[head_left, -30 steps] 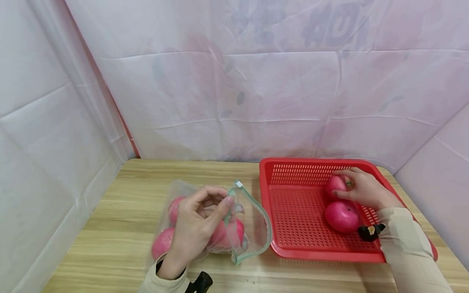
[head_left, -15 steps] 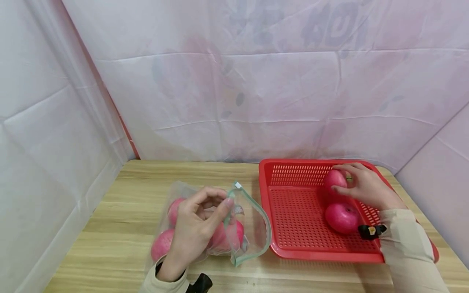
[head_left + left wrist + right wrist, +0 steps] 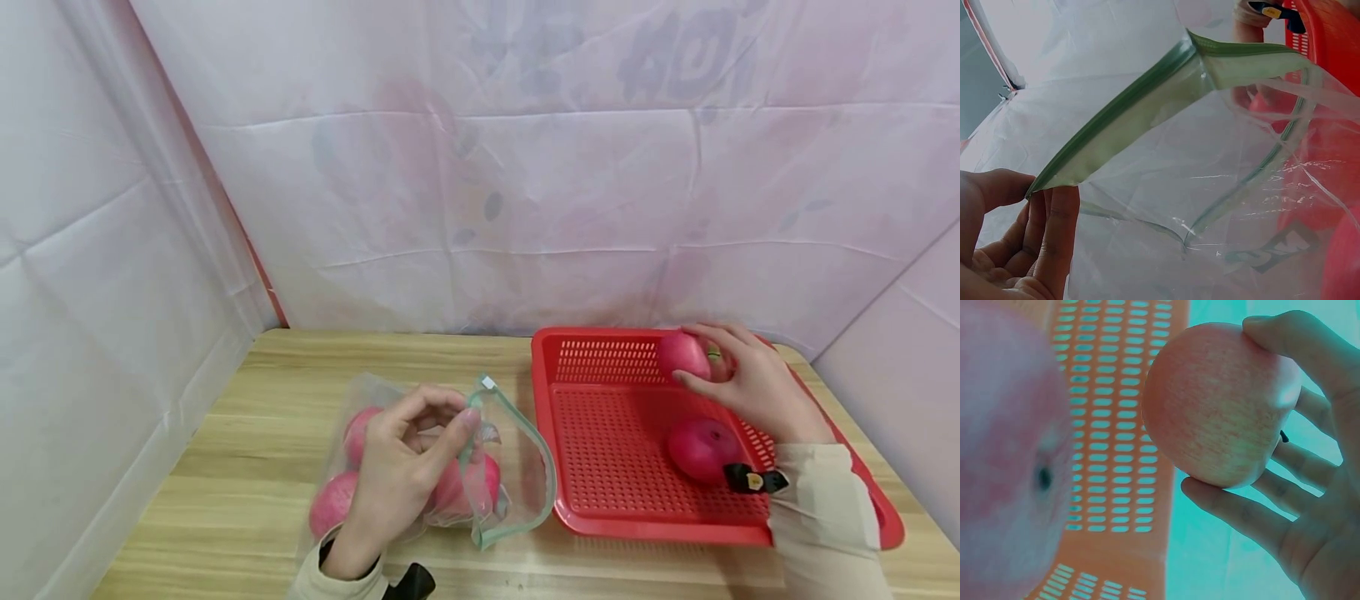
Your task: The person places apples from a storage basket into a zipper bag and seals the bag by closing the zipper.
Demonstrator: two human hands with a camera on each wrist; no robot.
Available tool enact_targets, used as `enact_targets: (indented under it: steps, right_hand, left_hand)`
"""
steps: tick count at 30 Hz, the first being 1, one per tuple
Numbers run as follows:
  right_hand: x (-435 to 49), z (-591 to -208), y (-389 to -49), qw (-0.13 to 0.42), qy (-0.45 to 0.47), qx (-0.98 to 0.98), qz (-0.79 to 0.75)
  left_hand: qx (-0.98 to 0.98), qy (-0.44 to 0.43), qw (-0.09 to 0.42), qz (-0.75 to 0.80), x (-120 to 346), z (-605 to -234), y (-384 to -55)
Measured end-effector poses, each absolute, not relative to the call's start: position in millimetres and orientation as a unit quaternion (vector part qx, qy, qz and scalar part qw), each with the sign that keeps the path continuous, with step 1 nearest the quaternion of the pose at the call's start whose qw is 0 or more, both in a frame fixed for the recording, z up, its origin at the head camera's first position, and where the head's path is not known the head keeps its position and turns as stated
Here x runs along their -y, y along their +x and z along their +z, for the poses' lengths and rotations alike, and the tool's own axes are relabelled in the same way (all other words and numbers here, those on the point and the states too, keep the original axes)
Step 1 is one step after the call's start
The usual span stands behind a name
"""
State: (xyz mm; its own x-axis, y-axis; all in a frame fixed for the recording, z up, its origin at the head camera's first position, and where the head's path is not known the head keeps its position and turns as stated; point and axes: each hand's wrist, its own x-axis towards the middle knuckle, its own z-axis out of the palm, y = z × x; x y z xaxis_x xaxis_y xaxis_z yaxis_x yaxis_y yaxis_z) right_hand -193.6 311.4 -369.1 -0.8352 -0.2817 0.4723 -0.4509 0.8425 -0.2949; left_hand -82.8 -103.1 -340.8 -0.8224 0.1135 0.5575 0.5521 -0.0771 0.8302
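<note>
My left hand (image 3: 408, 467) pinches the green-edged mouth of a clear zip bag (image 3: 517, 508) between thumb and fingers, and the mouth gapes toward the basket. Several pink-red apples (image 3: 333, 502) lie inside the bag, partly hidden behind the hand. On the right, my right hand (image 3: 757, 379) grips an apple (image 3: 683, 357) over the back of the red basket (image 3: 588, 442), thumb on one side and fingers on the other. The right wrist view shows this held apple (image 3: 1216, 406) with its stem toward the palm. A second apple (image 3: 702, 450) sits in the basket below that hand.
The perforated basket's raised rim (image 3: 660, 528) stands just right of the bag's mouth. A wooden table (image 3: 217, 467) lies under everything. White printed cloth (image 3: 480, 183) hangs behind and along both sides.
My right hand has lifted the apple up and slightly back, away from the other apple in the basket. The left hand keeps its hold on the bag.
</note>
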Motion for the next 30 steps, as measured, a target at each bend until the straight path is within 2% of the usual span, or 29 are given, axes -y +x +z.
enact_targets:
  steps: [18, 30]
  right_hand:
    - [-282.6, -356.7, -166.1, 0.285, 0.187, 0.907, 0.246]
    - [-272.3, -346.6, -157.3, 0.31, 0.21, 0.894, 0.245]
  left_hand:
    - [0.67, -0.249, 0.154, -0.683, 108.1, -341.8, -79.6]
    - [0.677, -0.228, 0.147, -0.684, 111.4, -341.4, -73.6]
